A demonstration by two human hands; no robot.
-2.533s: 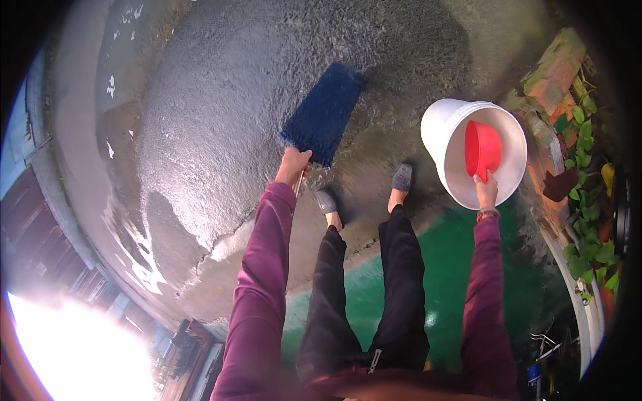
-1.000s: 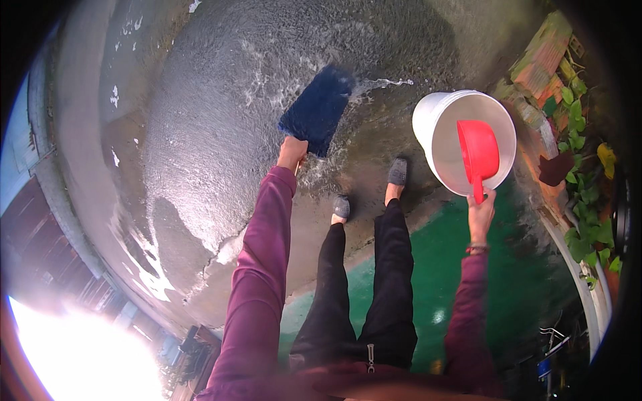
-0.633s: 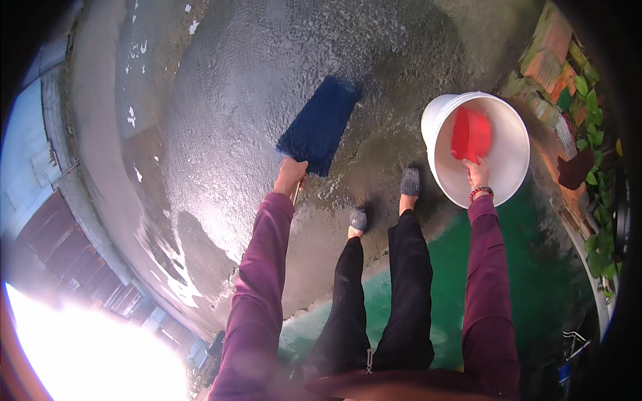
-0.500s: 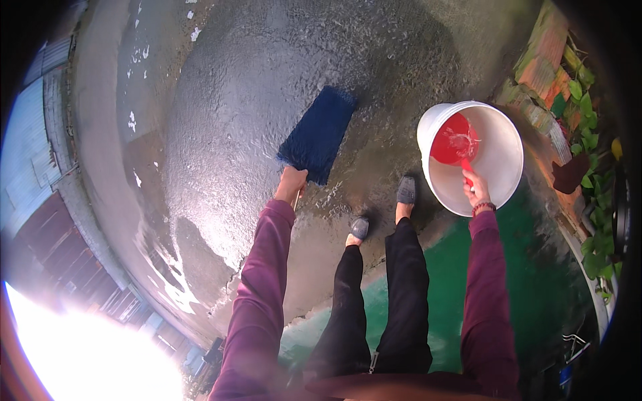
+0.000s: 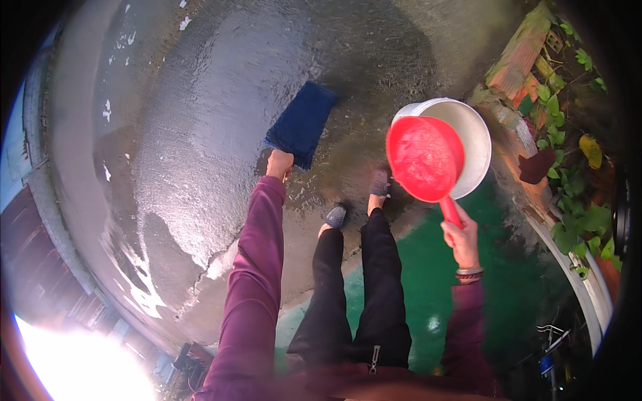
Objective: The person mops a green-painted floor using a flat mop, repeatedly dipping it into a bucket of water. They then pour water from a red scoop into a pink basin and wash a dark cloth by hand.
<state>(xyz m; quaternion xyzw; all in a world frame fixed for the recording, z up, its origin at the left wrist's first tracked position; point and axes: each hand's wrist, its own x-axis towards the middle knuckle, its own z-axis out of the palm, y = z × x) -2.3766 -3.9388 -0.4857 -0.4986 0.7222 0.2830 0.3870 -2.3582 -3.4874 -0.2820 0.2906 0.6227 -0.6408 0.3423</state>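
Note:
My left hand [image 5: 279, 164], at arm's length, is closed on the near edge of a dark blue rectangular mat [image 5: 302, 123], which hangs over the wet ground. In my right hand [image 5: 462, 235] is the handle of a red dipper [image 5: 422, 159]. Its round bowl is lifted in front of the white bucket [image 5: 476, 144] and covers much of the bucket's mouth. Pale, shiny streaks show in the bowl; how much water it holds I cannot tell. The bucket stands to the right of my feet.
Wet grey concrete [image 5: 200, 120] spreads ahead, beside a green floor area [image 5: 435, 281] under my right arm. Stacked bricks [image 5: 511, 63] and leafy plants [image 5: 558, 127] line the right side. My shoes [image 5: 336, 215] are close to the bucket.
The red dipper has come up out of the bucket, toward me and slightly left. My left hand still grips the mat, and the whole view has shifted a little.

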